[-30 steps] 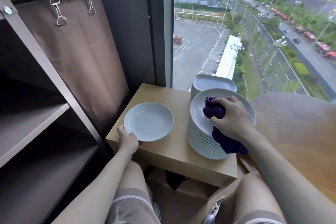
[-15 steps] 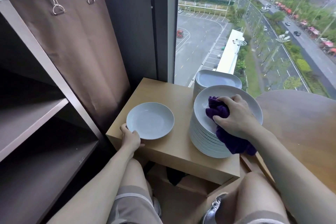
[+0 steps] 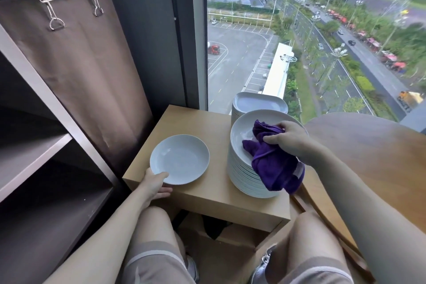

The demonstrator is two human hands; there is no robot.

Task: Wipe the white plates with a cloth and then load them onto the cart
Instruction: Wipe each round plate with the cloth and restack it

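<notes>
At the far left we are sitting beside the dark metal cart with open shelves (image 3: pixel 32 157) and a brown fabric bag (image 3: pixel 76 71) clipped to its rail; the shelves are showing no plates in this view. Our left hand (image 3: pixel 155 185) is curling round the near rim of a single round white plate (image 3: pixel 179 159), thumb on top. That plate is lying flat on the pale wooden surface (image 3: pixel 207 198). Just to its right, a tall stack of round white plates (image 3: pixel 239 175) is standing on the same surface, with a shorter stack of squarish white plates (image 3: pixel 259 104) behind it. Our right hand (image 3: pixel 291 142) is bunching a purple cloth (image 3: pixel 274 168) in closed fingers and pressing it into the top plate, while the loose end is hanging over the stack's edge. We are judging that wiping is the step in hand and loading is barely begun. The next move is probably calling for lifting the single plate clear and carrying it left, level, to a cart shelf.
</notes>
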